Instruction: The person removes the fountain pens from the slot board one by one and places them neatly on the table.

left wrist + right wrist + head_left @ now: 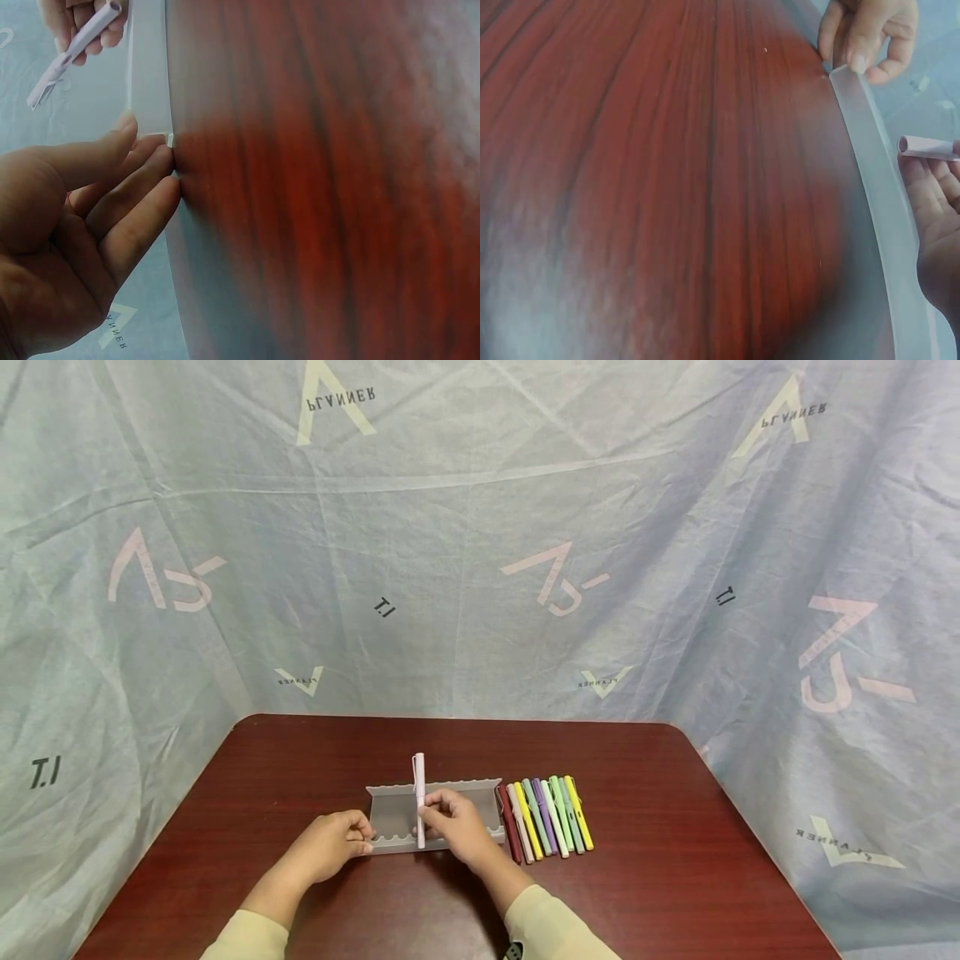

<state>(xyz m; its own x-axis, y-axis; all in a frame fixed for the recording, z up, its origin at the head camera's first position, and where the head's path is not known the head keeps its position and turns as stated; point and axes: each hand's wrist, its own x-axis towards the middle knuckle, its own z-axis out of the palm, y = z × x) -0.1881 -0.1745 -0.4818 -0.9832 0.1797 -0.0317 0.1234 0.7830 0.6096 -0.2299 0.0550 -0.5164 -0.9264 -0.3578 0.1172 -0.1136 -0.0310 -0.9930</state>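
Observation:
A frosted, see-through pen tray (pixel 392 815) with scalloped long edges lies on the table. At its near left corner my left hand (pixel 330 845) pinches the edge between thumb and fingers; the right wrist view shows this grip on the tray end (pixel 870 150). Over the tray's middle, my right hand (pixel 457 827) holds a pale pink pen (pixel 420 777) between thumb and fingers. The pen stands nearly upright, clip end up, and its lower end overlaps the near scalloped edge in the head view. From the left wrist, the same pen (pixel 75 52) appears slanted.
Just right of the tray lies a row of several capped pens side by side, from a dark red pen (pixel 510 827) to a yellow pen (pixel 579 814). The reddish-brown wooden table (pixel 637 877) has grey printed cloth (pixel 450 527) hanging around its back and sides.

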